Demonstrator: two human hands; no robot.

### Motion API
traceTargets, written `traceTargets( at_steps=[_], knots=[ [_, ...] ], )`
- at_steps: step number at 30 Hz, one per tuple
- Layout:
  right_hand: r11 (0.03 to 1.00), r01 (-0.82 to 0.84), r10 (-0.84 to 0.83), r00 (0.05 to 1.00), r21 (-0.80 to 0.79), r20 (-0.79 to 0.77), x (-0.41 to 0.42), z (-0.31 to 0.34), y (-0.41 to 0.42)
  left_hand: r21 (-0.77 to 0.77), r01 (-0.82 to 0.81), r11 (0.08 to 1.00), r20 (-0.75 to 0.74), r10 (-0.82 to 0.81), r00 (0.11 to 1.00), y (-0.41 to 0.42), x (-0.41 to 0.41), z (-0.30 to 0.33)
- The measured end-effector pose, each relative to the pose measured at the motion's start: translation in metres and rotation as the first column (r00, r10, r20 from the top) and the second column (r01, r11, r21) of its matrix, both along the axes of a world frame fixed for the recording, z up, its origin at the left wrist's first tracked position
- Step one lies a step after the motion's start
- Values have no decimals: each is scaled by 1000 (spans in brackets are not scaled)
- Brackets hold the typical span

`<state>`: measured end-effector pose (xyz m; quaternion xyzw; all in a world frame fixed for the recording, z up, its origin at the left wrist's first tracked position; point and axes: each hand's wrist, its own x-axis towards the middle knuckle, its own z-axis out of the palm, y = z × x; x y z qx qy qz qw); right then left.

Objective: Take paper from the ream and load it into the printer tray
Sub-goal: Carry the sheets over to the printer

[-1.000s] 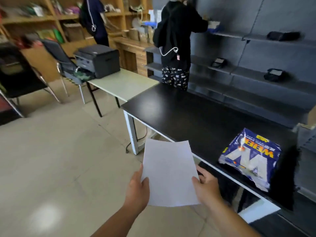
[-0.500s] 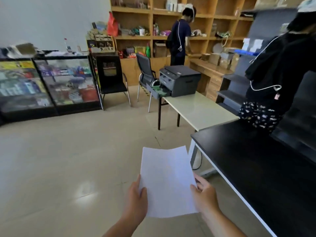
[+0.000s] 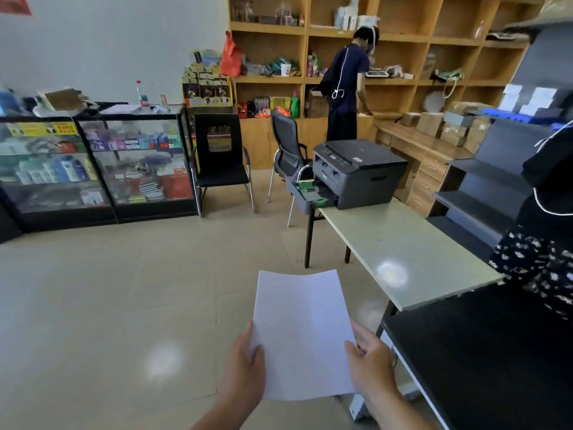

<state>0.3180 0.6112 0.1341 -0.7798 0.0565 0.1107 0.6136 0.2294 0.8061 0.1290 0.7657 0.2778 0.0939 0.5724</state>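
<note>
Between left hand (image 3: 245, 372) and right hand (image 3: 370, 366): paper (image 3: 302, 333) (apparently thin stack), edges pinched.

printer (image 3: 361, 172) on table's (image 3: 403, 252) far end | tray (image 3: 310, 195) at printer's left | chairs (image 3: 221, 162) behind

Bright, even light; glare spots on the floor (image 3: 162, 358) and table (image 3: 392, 272); edges bow.
</note>
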Motion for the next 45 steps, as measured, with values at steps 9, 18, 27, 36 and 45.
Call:
traceTargets(
  at_steps=[9,18,27,36,45],
  knots=[
    [992,-121,121,992,-26,15,185,22,42,-16,-99,995,-6,99,995,32,162,19],
    [988,-150,151,988,-37,19,334,10,131,-69,-118,991,45,121,992,117,307,-1],
    [987,-150,152,988,-58,19,500,6,266,-122,-150,981,4,151,988,262,472,-33],
    [994,-103,103,995,-34,-13,633,-8,364,-64,-120,991,-29,119,993,370,619,-43],
    [999,49,-48,996,11,-75,767,-29,415,68,7,998,-119,1,993,439,787,-57]
  ],
)
